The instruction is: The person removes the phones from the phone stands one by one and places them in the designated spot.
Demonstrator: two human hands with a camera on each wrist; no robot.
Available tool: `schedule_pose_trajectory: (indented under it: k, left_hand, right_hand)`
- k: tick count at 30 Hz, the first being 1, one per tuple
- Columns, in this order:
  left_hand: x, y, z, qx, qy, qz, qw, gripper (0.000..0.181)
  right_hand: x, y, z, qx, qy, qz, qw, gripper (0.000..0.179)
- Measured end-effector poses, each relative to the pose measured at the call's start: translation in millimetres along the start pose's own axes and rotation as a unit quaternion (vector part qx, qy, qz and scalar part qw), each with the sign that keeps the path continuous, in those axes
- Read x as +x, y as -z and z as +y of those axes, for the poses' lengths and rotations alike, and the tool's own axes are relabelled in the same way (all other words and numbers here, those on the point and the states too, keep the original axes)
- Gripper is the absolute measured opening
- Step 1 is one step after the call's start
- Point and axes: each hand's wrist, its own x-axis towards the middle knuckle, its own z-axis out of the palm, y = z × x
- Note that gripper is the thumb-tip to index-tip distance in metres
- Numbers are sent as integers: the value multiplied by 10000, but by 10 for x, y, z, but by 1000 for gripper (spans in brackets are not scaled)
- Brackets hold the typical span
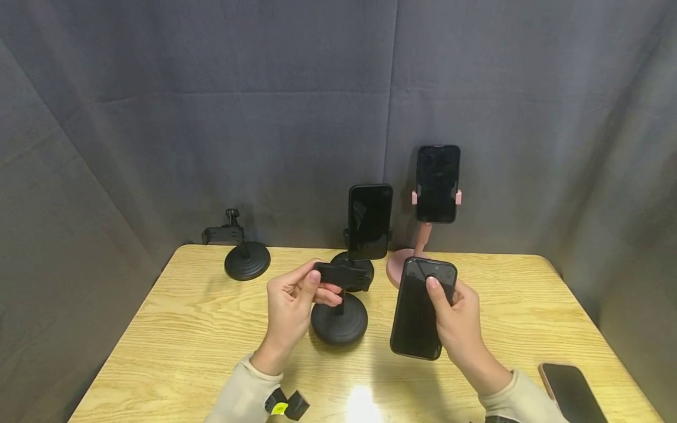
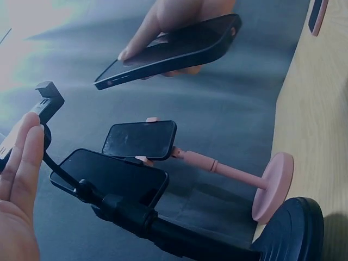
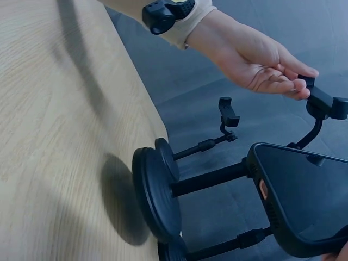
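My left hand (image 1: 291, 302) pinches one end of the clamp (image 1: 342, 275) on top of a black phone stand (image 1: 339, 320), which stands upright on the table. In the right wrist view, the thumb and fingertips meet at the end of that clamp (image 3: 324, 103). My right hand (image 1: 459, 314) grips a black phone (image 1: 418, 317), thumb across its screen and fingers behind it. The phone is raised above the table, to the right of the clamp. In the left wrist view the held phone (image 2: 174, 51) is apart from the clamp, whose jaws have nothing between them.
Behind stand a black stand holding a phone (image 1: 370, 222) and a pink stand (image 1: 423, 238) holding another phone (image 1: 438, 183). A black stand (image 1: 247, 260) with a bare clamp is at the back left. Another phone (image 1: 572, 392) lies at the table's front right. A grey curtain (image 1: 296, 129) hangs behind.
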Motion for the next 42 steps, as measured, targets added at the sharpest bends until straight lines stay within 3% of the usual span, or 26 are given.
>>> schedule_pose_trajectory:
  k: [9, 15, 29, 42]
  left_hand:
    - [65, 84, 63, 160, -179, 44, 9997, 27]
    - [110, 126, 100, 176, -305, 119, 9993, 25]
    - [211, 249, 139, 410, -256, 348, 9982, 25]
    - [313, 354, 93, 372, -264, 646, 9969, 28]
  right_hand:
    - [1, 39, 45, -79, -95, 75, 9999, 26]
    - [-15, 99, 72, -218, 58, -112, 9997, 24]
    - [-38, 311, 139, -569, -31, -282, 9980, 15]
    - [-59, 588, 236, -848, -385, -712, 9931, 18]
